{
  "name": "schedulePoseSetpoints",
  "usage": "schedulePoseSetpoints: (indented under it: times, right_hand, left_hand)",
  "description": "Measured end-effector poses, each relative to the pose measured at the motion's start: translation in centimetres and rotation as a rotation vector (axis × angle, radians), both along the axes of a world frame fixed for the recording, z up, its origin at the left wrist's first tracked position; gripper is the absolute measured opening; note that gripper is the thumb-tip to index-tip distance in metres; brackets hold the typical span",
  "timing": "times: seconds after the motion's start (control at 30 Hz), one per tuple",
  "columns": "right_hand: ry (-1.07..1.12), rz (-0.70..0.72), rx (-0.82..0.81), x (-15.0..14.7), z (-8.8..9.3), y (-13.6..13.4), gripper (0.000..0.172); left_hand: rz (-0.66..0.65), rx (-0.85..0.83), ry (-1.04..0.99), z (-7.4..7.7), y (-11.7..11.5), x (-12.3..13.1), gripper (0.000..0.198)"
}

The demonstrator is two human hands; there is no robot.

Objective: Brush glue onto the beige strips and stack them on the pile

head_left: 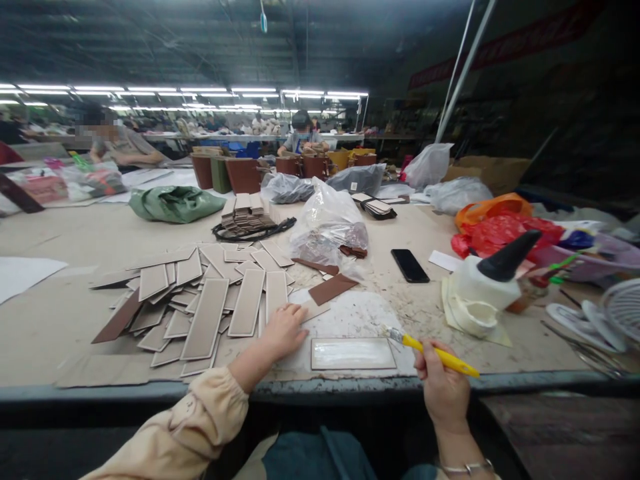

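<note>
My right hand [443,380] is closed around the yellow handle of a paintbrush [435,353], its bristles pointing left. Below the bristle end lies a rectangular panel [353,354] with a dark edge, its face streaked with something white and wet-looking. My left hand [284,331] rests palm down to the left of that panel, fingers apart, touching the end of a thin beige piece [316,313]. Beside it spreads a loose pile of beige rectangular panels [205,319], some showing brown faces. A brown strip [333,289] lies just beyond my left fingers.
A white glue bottle with a black nozzle [493,283] and an open white cup [477,316] stand right. A phone [409,265], a clear plastic bag [330,223], stacked panels [247,215] and a green bag [175,203] lie farther back. People sit across the table.
</note>
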State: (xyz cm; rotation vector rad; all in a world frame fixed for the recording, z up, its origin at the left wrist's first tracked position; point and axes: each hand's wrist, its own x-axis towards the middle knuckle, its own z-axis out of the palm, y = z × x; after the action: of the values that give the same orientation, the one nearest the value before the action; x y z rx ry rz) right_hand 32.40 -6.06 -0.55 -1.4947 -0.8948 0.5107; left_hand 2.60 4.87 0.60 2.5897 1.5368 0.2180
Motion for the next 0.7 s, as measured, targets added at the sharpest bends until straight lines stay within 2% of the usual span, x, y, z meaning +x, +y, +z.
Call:
schedulePoseSetpoints:
  times: [0.07, 0.17, 0.33, 0.57, 0.7]
  right_hand:
    - [-0.007, 0.000, -0.001, -0.1, -0.1, 0.1, 0.040]
    - [-0.012, -0.010, 0.001, -0.1, -0.2, 0.2, 0.041]
    - [-0.018, -0.003, 0.013, 0.0, -0.1, 0.1, 0.040]
    - [0.028, -0.002, 0.025, 0.0, 0.0, 0.0, 0.039]
    - [0.048, 0.004, 0.047, -0.3, 0.1, 0.1, 0.038]
  left_hand:
    - [0.036, -0.063, 0.106, 0.7, 1.5, 0.4, 0.031]
    - [0.040, -0.104, 0.148, 1.4, 3.1, 0.9, 0.027]
    - [0.027, -0.168, 0.162, 2.3, 4.0, 1.4, 0.031]
    - [-0.024, -0.261, -0.044, 3.8, 3.6, 1.7, 0.053]
    - [-0.050, -0.339, -0.246, 4.3, 4.1, 1.7, 0.052]
